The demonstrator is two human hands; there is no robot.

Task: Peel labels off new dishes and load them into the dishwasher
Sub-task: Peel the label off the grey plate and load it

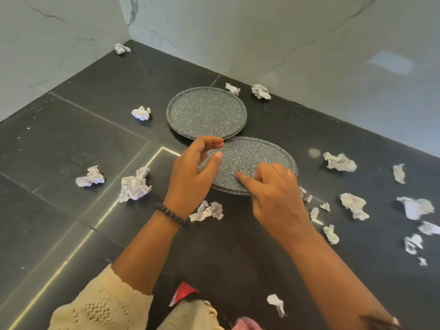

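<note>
Two round grey speckled plates lie on the black counter. The far plate [206, 112] sits free, and the near plate [257, 156] slightly overlaps its front rim. My left hand [192, 177] cups the near plate's left edge, with the thumb resting on the plate's face and the fingers arched over the far-left rim. My right hand [276, 194] is at the plate's near rim; its index finger points left and presses on the plate's surface while the other fingers are curled. No label shows on either plate's face.
Several crumpled white paper scraps litter the counter: left [90, 177], beside my left wrist [134, 184], right [340, 161] and by the wall [260, 91]. Marble walls [309, 44] close the corner behind. A red scrap [183, 294] lies near my body.
</note>
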